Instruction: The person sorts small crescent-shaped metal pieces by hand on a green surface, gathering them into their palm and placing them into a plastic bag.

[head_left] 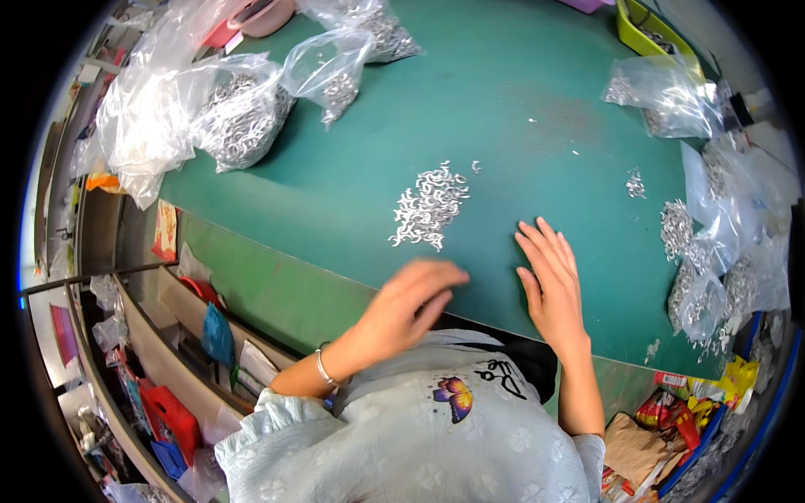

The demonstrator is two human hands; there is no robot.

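Note:
A loose pile of small curved silver metal pieces (pixel 429 205) lies on the green table, with one stray piece (pixel 476 167) just right of it. My left hand (pixel 411 303), slightly blurred, is over the table's near edge below the pile. Its fingers are loosely bent, the thumb stands apart from them, and nothing shows between. To the right of the pile, my right hand (pixel 549 281) rests with fingers stretched out toward the far side. The right hand is open and holds nothing.
Clear bags of metal pieces (pixel 243 117) stand at the far left, others (pixel 713 285) along the right edge. Small heaps (pixel 676 229) lie near the right bags. A yellow-green bin (pixel 650 33) sits at the far right. Below left is a compartmented wooden shelf (pixel 142 352).

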